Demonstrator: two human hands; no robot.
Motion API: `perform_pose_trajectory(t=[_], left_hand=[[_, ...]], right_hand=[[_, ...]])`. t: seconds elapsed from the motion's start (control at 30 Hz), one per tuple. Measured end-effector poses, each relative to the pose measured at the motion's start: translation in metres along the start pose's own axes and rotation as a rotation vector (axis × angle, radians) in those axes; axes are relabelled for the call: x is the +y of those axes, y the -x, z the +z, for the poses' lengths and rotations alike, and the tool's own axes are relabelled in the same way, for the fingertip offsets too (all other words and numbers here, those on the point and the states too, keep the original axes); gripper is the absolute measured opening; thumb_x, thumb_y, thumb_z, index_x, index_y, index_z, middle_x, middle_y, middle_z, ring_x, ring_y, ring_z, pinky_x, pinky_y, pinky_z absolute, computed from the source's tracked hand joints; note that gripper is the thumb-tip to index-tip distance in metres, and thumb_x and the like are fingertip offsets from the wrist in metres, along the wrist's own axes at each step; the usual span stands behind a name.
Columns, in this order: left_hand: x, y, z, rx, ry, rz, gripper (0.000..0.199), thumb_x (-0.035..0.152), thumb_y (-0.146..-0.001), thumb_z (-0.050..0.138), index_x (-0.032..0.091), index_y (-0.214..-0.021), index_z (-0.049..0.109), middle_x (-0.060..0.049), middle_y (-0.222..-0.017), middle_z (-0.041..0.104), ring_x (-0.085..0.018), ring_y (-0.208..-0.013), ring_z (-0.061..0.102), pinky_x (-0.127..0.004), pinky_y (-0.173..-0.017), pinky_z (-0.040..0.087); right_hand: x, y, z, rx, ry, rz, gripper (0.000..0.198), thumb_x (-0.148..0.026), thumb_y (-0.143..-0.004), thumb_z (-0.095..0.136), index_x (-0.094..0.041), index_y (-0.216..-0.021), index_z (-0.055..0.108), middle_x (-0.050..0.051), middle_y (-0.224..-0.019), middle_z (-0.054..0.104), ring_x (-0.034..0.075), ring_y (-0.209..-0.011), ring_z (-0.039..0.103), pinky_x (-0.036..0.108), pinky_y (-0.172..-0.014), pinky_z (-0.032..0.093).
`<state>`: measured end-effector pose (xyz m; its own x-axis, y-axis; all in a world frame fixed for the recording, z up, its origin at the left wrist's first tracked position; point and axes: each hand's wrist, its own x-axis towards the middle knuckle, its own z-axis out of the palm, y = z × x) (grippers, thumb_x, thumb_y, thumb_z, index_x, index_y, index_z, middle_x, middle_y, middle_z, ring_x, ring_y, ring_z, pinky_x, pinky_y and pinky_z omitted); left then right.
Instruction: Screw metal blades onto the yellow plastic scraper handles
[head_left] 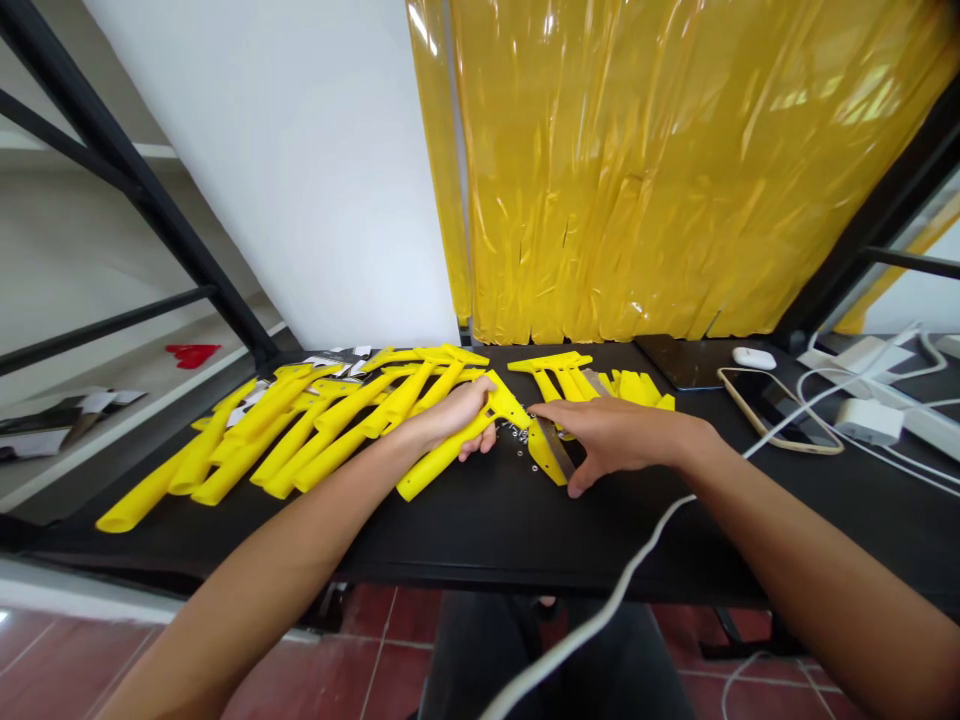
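Note:
My left hand [466, 412] is closed around a yellow plastic handle [431, 468] with a wide, flat head, held slanted above the table. Against its right side, a yellow plate [544, 458] with small holes is tilted beside a metal blade [556, 446]. My right hand [626, 435] grips the blade from the right, thumb low and fingers high; the fingertips are partly hidden. Small metal nuts [519, 436] lie scattered on the black table between my hands. Many similar yellow handles [330, 415] are piled on the left.
More handles [551, 365] and yellow plates [636, 388] lie behind my right hand. A phone [780, 405], a dark tablet [679, 362], a white mouse-like object [754, 358] and chargers [870, 420] stand at right. A white cable [637, 560] crosses in front of my right forearm.

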<state>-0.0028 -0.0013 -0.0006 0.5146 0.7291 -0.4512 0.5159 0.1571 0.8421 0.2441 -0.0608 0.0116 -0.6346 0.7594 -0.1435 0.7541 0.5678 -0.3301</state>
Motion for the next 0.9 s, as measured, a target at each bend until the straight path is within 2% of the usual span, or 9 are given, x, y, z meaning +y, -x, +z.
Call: perform_pose_trajectory(t=[0.23,0.37,0.47,0.6,0.7,0.8,0.9], left_hand=[[0.007,0.004,-0.001,0.084,0.046,0.036,0.062,0.041,-0.097,0.017,0.014,-0.064,0.062,-0.01,-0.042,0.057,-0.015,-0.027,0.042,-0.026,-0.031,0.035],[0.009,0.004,-0.003,0.065,0.065,0.014,0.068,0.047,-0.098,0.013,0.015,-0.058,0.059,-0.012,-0.04,0.055,-0.016,-0.026,0.043,-0.026,-0.031,0.034],[0.008,0.004,-0.003,0.102,0.049,0.025,0.068,0.044,-0.099,0.013,0.015,-0.059,0.059,-0.011,-0.039,0.054,-0.015,-0.026,0.042,-0.026,-0.031,0.033],[0.008,0.005,-0.003,0.148,0.021,0.053,0.066,0.046,-0.1,0.017,0.014,-0.064,0.062,-0.009,-0.039,0.053,-0.014,-0.026,0.041,-0.025,-0.032,0.033],[0.008,0.006,-0.003,0.12,0.049,0.083,0.067,0.046,-0.1,0.015,0.013,-0.071,0.066,-0.007,-0.039,0.052,-0.015,-0.027,0.042,-0.025,-0.033,0.034],[0.008,0.007,-0.004,0.138,0.033,0.074,0.065,0.043,-0.099,0.016,0.014,-0.066,0.063,-0.007,-0.04,0.052,-0.015,-0.028,0.042,-0.026,-0.033,0.035],[0.007,0.006,-0.005,0.159,-0.014,0.038,0.064,0.044,-0.099,0.018,0.016,-0.059,0.06,-0.009,-0.041,0.053,-0.015,-0.028,0.043,-0.026,-0.033,0.034]], right_hand=[[0.002,-0.004,-0.001,0.002,0.021,-0.006,0.113,-0.053,-0.064,0.086,-0.023,-0.16,0.035,0.014,-0.155,0.05,0.041,-0.131,0.056,0.044,-0.101,0.047],[0.003,-0.003,0.002,0.026,0.024,-0.035,0.11,-0.056,-0.066,0.084,-0.025,-0.16,0.035,0.014,-0.152,0.053,0.039,-0.124,0.061,0.043,-0.097,0.048],[0.001,-0.003,0.004,0.06,0.017,-0.058,0.107,-0.057,-0.068,0.082,-0.027,-0.159,0.035,0.013,-0.15,0.054,0.038,-0.122,0.062,0.041,-0.094,0.05],[0.001,0.001,-0.005,0.124,0.023,-0.07,0.104,-0.06,-0.07,0.08,-0.025,-0.159,0.037,0.013,-0.153,0.052,0.038,-0.129,0.058,0.042,-0.1,0.048],[0.018,0.012,-0.019,0.239,0.014,-0.021,0.1,-0.061,-0.071,0.078,-0.026,-0.157,0.04,0.011,-0.155,0.051,0.038,-0.134,0.055,0.045,-0.105,0.047],[0.049,0.024,-0.031,0.354,0.028,0.102,0.098,-0.063,-0.069,0.079,-0.027,-0.154,0.045,0.011,-0.149,0.057,0.039,-0.129,0.059,0.049,-0.106,0.049],[0.08,0.029,-0.032,0.314,0.025,0.225,0.101,-0.063,-0.067,0.079,-0.022,-0.153,0.047,0.014,-0.15,0.056,0.041,-0.131,0.058,0.052,-0.108,0.048]])
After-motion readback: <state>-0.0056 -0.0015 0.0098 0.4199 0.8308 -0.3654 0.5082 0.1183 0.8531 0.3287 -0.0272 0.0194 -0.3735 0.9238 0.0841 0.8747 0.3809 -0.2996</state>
